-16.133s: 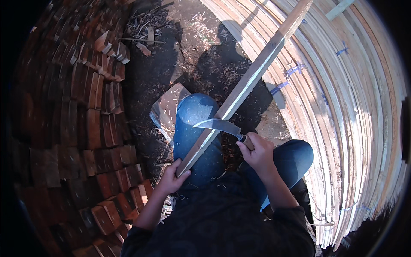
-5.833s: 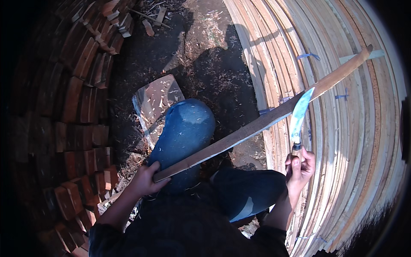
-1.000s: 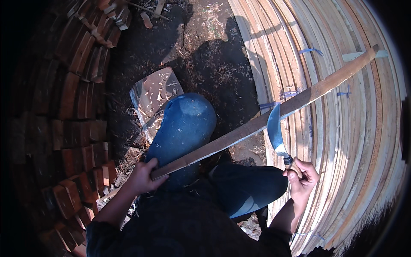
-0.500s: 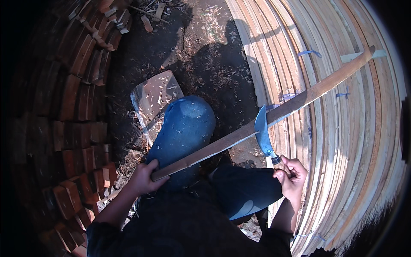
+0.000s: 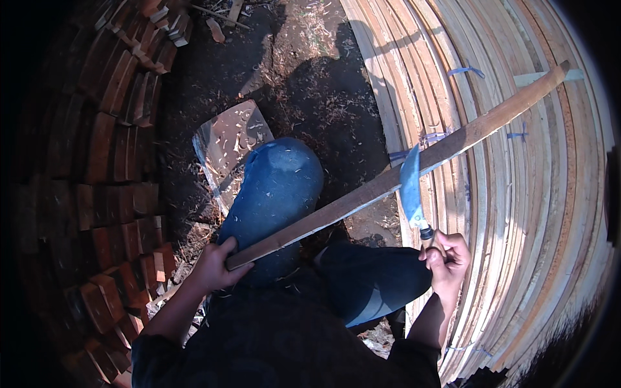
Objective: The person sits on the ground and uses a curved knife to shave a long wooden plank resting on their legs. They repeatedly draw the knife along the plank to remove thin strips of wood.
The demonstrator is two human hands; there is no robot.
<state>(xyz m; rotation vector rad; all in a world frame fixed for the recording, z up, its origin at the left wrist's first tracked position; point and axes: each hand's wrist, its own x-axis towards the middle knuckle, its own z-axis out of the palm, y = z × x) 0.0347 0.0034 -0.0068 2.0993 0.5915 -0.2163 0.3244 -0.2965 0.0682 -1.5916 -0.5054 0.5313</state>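
Seated between a stack of reddish-brown wood blocks (image 5: 103, 155) and a bed of long pale strips (image 5: 511, 213), a person grips the near end of a wooden bar (image 5: 372, 190) in a closed left hand (image 5: 218, 266), the bar slanting from that grip across a denim-clad knee (image 5: 284, 168) and out above the pale strips. The right hand (image 5: 447, 260), curled tight around the handle of a curved knife (image 5: 411, 191), sits below the bar, the blade crossing it well apart from the left hand.
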